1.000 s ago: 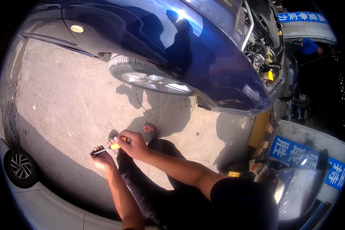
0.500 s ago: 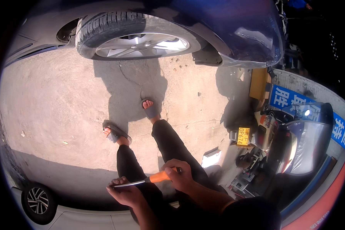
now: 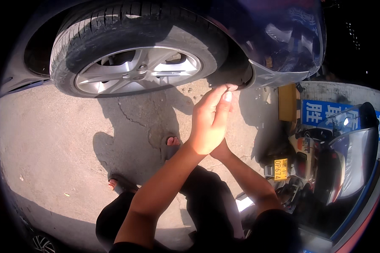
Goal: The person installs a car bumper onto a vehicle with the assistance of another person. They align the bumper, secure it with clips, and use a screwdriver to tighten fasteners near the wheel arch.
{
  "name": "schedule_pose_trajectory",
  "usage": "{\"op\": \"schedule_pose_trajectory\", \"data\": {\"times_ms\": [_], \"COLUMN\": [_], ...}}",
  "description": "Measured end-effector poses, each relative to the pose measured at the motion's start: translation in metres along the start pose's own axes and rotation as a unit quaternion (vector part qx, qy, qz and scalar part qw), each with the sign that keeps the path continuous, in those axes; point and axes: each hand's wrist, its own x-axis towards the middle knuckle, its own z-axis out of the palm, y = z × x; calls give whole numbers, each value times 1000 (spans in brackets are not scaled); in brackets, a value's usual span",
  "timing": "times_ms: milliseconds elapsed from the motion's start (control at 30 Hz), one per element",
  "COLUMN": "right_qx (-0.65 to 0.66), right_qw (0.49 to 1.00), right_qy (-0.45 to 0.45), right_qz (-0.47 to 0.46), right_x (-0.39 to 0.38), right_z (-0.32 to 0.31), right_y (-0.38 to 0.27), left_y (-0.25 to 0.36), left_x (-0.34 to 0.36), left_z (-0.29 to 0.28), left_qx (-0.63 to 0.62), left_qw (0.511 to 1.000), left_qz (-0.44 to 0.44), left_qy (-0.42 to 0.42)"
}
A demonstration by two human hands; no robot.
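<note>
Concrete ground (image 3: 63, 139) spreads under everything, part sunlit, part in shadow. Along its upper edge stands a dark blue car (image 3: 261, 33), its front bumper corner toward the upper right. A low white wall (image 3: 346, 91) bearing a blue banner (image 3: 329, 114) borders the ground's right edge, and in front of it is a motorbike (image 3: 331, 168). The car's wheel (image 3: 135, 74), a black tyre around a silver spoked rim, shows at the upper edge left of the bumper. Next come the person's black-trousered legs at the lower edge, then a cardboard box (image 3: 286, 103) against the wall's near end. Black liner (image 3: 236, 63) fills the wheel arch between tyre and bumper. Both hands are raised at its lower edge. The left hand (image 3: 209, 120) has its fingers drawn together, thumb laid along them, tips overlapping the arch edge; contact, or anything pinched there, cannot be told. Behind it the right hand (image 3: 219, 148) is mostly hidden, so its fingers cannot be read. Sandalled feet (image 3: 172, 141) rest on the ground below, and a yellow plate (image 3: 280, 169) marks the motorbike's end.
</note>
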Motion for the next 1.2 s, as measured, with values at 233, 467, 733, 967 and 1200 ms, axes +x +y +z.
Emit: {"op": "schedule_pose_trajectory", "data": {"times_ms": [233, 467, 733, 967, 1200], "right_qx": [-25, 90, 86, 146, 116], "right_qw": [976, 947, 920, 912, 926], "right_qy": [80, 107, 88, 34, 32], "right_qz": [-198, -291, -371, -381, -357], "right_x": [104, 118, 140, 153, 133], "right_z": [-22, -14, -11, -5, -21], "right_y": [108, 81, 71, 70, 84], "left_y": [-77, -77, -51, -83, -101], "left_x": [61, 71, 79, 136, 151], "left_z": [0, 7, 3, 11, 0], "left_qx": [-40, -141, -98, -16, 88], "left_qw": [980, 967, 981, 930, 903], "left_qz": [149, 55, 50, 317, 384], "left_qy": [-129, -203, -157, -186, -169]}}
